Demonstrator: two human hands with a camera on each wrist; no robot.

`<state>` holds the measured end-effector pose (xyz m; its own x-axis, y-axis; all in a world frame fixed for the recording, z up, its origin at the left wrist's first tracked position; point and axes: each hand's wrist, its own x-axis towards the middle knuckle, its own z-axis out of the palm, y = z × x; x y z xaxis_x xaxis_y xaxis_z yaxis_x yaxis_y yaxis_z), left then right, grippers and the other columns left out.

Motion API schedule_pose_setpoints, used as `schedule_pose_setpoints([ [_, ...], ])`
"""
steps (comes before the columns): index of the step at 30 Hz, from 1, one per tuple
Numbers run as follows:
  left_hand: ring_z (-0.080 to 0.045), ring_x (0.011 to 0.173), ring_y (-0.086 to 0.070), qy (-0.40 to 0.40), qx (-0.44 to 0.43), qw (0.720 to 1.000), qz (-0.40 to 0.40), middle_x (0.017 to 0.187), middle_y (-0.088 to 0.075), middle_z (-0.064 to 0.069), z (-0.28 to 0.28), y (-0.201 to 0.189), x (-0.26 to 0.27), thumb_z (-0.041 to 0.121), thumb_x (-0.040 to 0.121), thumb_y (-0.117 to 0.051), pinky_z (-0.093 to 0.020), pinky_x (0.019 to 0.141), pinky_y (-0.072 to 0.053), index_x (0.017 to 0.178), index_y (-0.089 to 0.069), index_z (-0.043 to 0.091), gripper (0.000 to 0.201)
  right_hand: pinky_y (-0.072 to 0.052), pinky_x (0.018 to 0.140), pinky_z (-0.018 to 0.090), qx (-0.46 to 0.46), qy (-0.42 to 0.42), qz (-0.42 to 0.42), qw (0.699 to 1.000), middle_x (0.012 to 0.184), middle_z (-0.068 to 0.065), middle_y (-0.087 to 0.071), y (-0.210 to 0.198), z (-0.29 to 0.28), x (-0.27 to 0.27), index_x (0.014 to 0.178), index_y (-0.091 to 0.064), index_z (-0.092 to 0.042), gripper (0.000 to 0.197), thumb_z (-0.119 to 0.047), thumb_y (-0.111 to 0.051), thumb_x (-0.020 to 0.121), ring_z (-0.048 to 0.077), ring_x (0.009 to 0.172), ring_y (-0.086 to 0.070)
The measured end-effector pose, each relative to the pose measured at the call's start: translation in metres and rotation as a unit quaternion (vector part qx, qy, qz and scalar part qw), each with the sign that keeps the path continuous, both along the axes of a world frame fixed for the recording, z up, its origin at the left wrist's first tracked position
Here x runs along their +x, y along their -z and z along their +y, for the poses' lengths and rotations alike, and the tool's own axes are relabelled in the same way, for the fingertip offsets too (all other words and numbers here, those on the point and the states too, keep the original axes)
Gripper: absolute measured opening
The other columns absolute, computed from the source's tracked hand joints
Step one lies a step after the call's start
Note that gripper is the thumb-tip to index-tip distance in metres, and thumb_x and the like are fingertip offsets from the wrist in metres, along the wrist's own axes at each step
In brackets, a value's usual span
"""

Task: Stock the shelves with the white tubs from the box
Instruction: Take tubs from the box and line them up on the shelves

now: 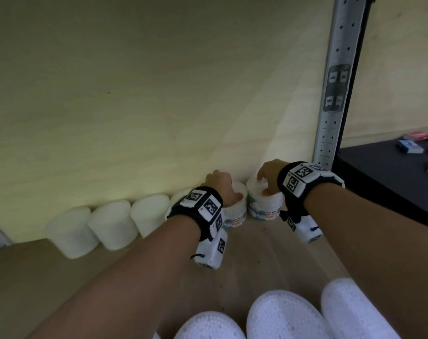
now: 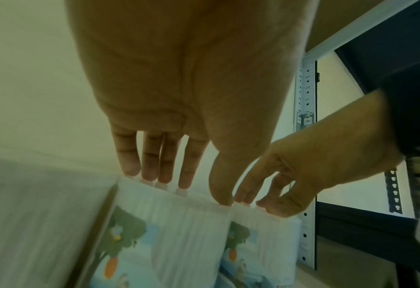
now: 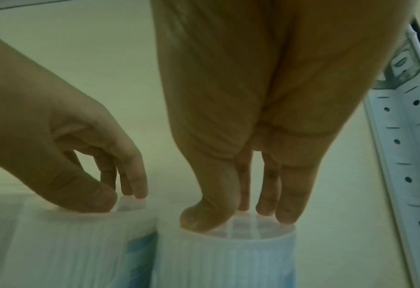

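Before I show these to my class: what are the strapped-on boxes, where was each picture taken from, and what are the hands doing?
The boxes are wrist cameras; a third camera sits on the person's head. In the head view, the left hand and right hand each rest fingertips on top of a white tub at the back of a wooden shelf, beside a row of tubs. The wrist views show the fingers fairly straight, touching the lids, not wrapped round them. More tubs lie nearer the person.

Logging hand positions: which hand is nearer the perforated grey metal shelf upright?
Right. The right hand rests on the lid of the white tub closest to the perforated grey metal shelf upright; the left hand rests on the next tub, farther away.
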<state>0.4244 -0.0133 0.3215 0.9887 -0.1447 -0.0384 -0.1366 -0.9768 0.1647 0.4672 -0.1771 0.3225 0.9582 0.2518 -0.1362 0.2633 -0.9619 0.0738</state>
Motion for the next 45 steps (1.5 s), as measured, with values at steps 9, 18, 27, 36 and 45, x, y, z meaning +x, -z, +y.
schedule_pose_setpoints([
  [9,-0.030,0.124,-0.050,0.029,-0.012,0.999,-0.004,0.138,-0.047,-0.013,0.003,0.000,0.000,0.036,0.089,-0.063,-0.035,0.100,-0.043,0.134,-0.050,0.007,0.056,-0.050,0.099,0.039,0.002,0.008,0.002,1.000,0.124,0.011,-0.062,0.001,0.001,0.005,0.125,-0.060,-0.010,0.054,-0.041,-0.070,0.081,0.029,0.113,-0.061],
  [18,-0.032,0.118,-0.052,0.076,0.044,0.996,0.018,0.132,-0.049,-0.013,0.001,-0.005,-0.006,0.038,0.086,-0.065,-0.039,0.099,-0.046,0.128,-0.052,0.009,0.052,-0.057,0.083,0.040,-0.019,0.023,0.007,1.000,0.103,0.003,-0.069,0.027,-0.012,0.037,0.106,-0.067,-0.018,0.061,-0.059,-0.070,0.062,0.027,0.092,-0.068],
  [27,-0.026,0.078,-0.054,0.143,0.126,0.980,0.052,0.097,-0.055,-0.016,-0.019,-0.012,-0.043,0.041,0.083,-0.067,-0.034,0.069,-0.046,0.093,-0.049,0.009,0.038,-0.046,0.099,0.034,-0.053,0.067,0.076,0.993,0.132,0.011,-0.058,-0.026,0.002,-0.070,0.127,-0.059,-0.011,0.053,-0.026,-0.076,0.079,0.027,0.123,-0.056],
  [36,-0.027,0.091,-0.057,0.179,0.125,0.974,0.065,0.117,-0.058,-0.018,-0.035,-0.011,-0.096,0.035,0.083,-0.069,-0.034,0.077,-0.049,0.114,-0.053,0.002,0.049,-0.041,0.103,0.033,-0.056,0.073,0.108,0.990,0.143,0.002,-0.045,-0.009,-0.023,-0.115,0.139,-0.043,-0.014,0.085,-0.052,-0.076,0.070,0.024,0.129,-0.047],
  [45,-0.030,0.090,-0.062,0.197,0.140,0.970,0.020,0.111,-0.059,-0.013,-0.037,-0.004,-0.140,0.044,0.080,-0.065,-0.032,0.067,-0.043,0.110,-0.050,0.011,0.047,-0.051,0.086,0.039,-0.087,0.022,0.087,0.992,0.122,0.007,-0.056,-0.003,-0.035,-0.148,0.117,-0.055,-0.019,0.082,-0.069,-0.075,0.055,0.028,0.105,-0.057],
])
